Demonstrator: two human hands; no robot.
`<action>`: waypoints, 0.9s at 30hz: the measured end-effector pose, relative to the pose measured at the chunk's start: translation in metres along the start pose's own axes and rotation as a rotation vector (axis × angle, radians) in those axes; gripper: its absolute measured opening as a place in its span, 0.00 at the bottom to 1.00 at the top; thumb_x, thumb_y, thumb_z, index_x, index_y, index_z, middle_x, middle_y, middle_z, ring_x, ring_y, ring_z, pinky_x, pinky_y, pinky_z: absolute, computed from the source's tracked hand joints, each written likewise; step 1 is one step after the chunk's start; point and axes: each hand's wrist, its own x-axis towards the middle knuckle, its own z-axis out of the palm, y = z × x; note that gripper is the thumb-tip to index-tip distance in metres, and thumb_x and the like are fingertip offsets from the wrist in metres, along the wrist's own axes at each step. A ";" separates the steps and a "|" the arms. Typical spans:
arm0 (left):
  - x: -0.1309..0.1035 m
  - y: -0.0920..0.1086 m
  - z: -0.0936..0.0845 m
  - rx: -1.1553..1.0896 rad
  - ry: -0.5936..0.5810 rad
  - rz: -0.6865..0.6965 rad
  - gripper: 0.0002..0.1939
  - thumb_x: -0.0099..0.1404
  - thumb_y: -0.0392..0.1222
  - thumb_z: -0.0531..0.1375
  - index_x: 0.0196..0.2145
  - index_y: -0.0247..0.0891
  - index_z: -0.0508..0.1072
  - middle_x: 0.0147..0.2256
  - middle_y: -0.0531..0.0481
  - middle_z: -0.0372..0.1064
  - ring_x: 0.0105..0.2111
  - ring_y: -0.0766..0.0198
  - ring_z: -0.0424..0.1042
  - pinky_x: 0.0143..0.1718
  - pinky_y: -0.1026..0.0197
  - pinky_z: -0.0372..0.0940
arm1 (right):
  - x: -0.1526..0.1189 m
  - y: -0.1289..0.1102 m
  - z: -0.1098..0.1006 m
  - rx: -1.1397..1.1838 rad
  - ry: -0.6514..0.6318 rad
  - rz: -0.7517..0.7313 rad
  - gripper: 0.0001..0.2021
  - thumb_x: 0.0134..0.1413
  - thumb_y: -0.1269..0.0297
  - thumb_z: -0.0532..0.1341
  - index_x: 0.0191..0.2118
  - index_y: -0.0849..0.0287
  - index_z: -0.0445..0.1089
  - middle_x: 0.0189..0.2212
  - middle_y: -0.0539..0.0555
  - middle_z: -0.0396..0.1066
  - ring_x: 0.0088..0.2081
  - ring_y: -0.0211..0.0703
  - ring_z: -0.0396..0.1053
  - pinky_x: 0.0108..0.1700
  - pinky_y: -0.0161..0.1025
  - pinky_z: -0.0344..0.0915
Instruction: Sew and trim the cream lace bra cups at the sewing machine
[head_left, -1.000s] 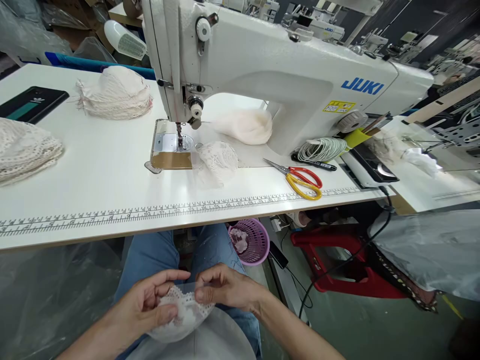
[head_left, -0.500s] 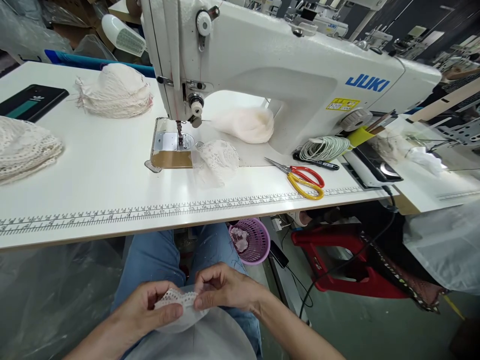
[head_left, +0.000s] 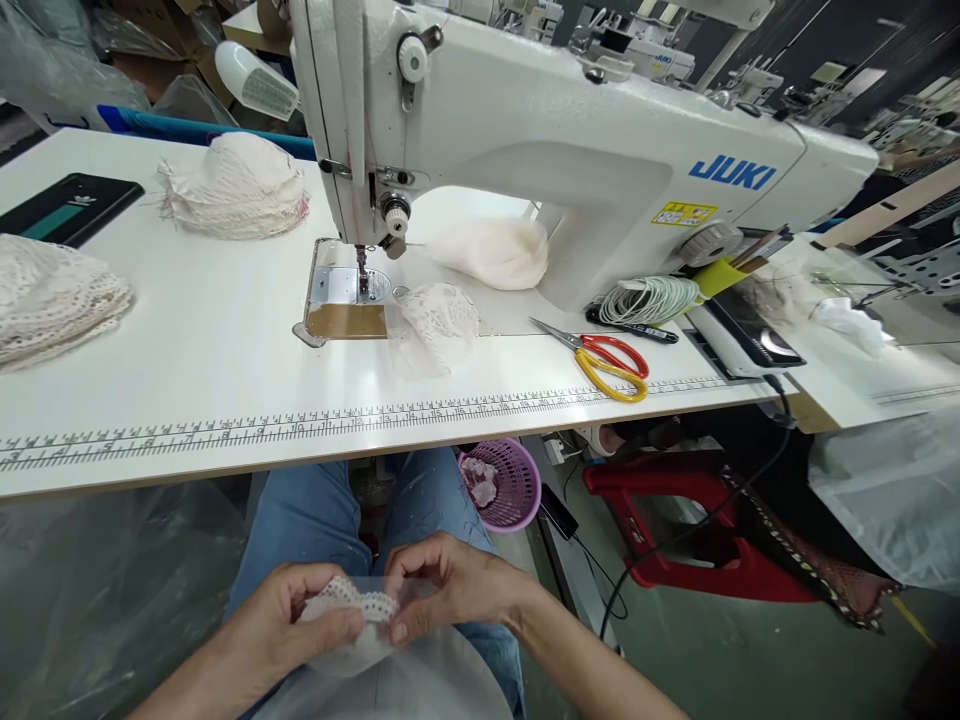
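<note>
Over my lap, my left hand (head_left: 311, 620) pinches a small piece of white lace fabric (head_left: 360, 600) with a scalloped, holed edge and sheer cloth around it. My right hand (head_left: 442, 590) grips the right end of the same lace between thumb and fingers. Sheer whitish cloth (head_left: 397, 680) lies across my lap below both hands. On the table above, another lace piece (head_left: 439, 325) rests just right of the needle plate of the white sewing machine (head_left: 555, 130). Its presser foot (head_left: 363, 275) stands over bare plate.
Scissors with red and yellow handles (head_left: 611, 365) lie near the table's front edge. Lace stacks (head_left: 236, 190) and a black phone (head_left: 67, 205) are at left. Coiled cord (head_left: 649, 300) sits by the machine base. A purple basket (head_left: 517, 490) stands below the table, left of a red stool (head_left: 697, 530).
Both hands stay over the lap, still holding the lace. The lace edge has tilted and bunched a little between them, and my right fingers have shifted slightly. The view has moved slightly.
</note>
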 end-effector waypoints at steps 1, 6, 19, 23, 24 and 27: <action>0.000 0.000 -0.001 0.007 -0.001 0.007 0.22 0.51 0.59 0.67 0.23 0.35 0.74 0.18 0.55 0.64 0.20 0.69 0.57 0.23 0.67 0.51 | 0.000 0.001 0.000 0.007 0.000 0.015 0.26 0.18 0.51 0.76 0.27 0.62 0.73 0.26 0.47 0.69 0.28 0.33 0.63 0.33 0.32 0.60; 0.000 -0.003 -0.007 0.032 -0.009 0.010 0.22 0.50 0.59 0.68 0.25 0.35 0.77 0.20 0.53 0.68 0.20 0.67 0.60 0.25 0.66 0.54 | -0.001 0.001 0.000 0.011 -0.027 0.022 0.27 0.16 0.51 0.76 0.27 0.63 0.73 0.25 0.46 0.69 0.27 0.33 0.63 0.34 0.33 0.61; 0.001 -0.003 -0.012 -0.021 -0.064 0.051 0.21 0.50 0.58 0.69 0.27 0.34 0.78 0.22 0.51 0.71 0.23 0.66 0.63 0.27 0.67 0.55 | 0.000 -0.005 0.013 -0.038 0.061 -0.004 0.25 0.23 0.50 0.75 0.26 0.63 0.70 0.21 0.44 0.66 0.24 0.30 0.58 0.27 0.29 0.54; 0.002 0.000 -0.009 0.048 -0.010 0.027 0.23 0.48 0.58 0.69 0.25 0.32 0.77 0.19 0.53 0.66 0.21 0.68 0.58 0.24 0.67 0.51 | 0.001 -0.004 0.012 -0.033 0.063 0.002 0.24 0.25 0.50 0.75 0.26 0.64 0.69 0.22 0.45 0.65 0.24 0.30 0.59 0.28 0.30 0.55; 0.002 0.001 -0.009 0.067 -0.005 0.021 0.22 0.48 0.58 0.69 0.24 0.32 0.77 0.19 0.54 0.64 0.21 0.68 0.57 0.24 0.67 0.50 | 0.001 -0.004 0.011 -0.042 0.064 0.000 0.24 0.26 0.50 0.74 0.26 0.64 0.69 0.22 0.45 0.65 0.24 0.30 0.59 0.28 0.30 0.55; 0.002 0.004 -0.010 0.121 -0.028 0.032 0.22 0.50 0.58 0.67 0.24 0.32 0.75 0.19 0.55 0.61 0.21 0.68 0.55 0.24 0.66 0.48 | -0.001 -0.006 0.011 -0.062 0.048 -0.007 0.24 0.27 0.49 0.74 0.26 0.64 0.70 0.23 0.46 0.66 0.25 0.30 0.60 0.30 0.31 0.57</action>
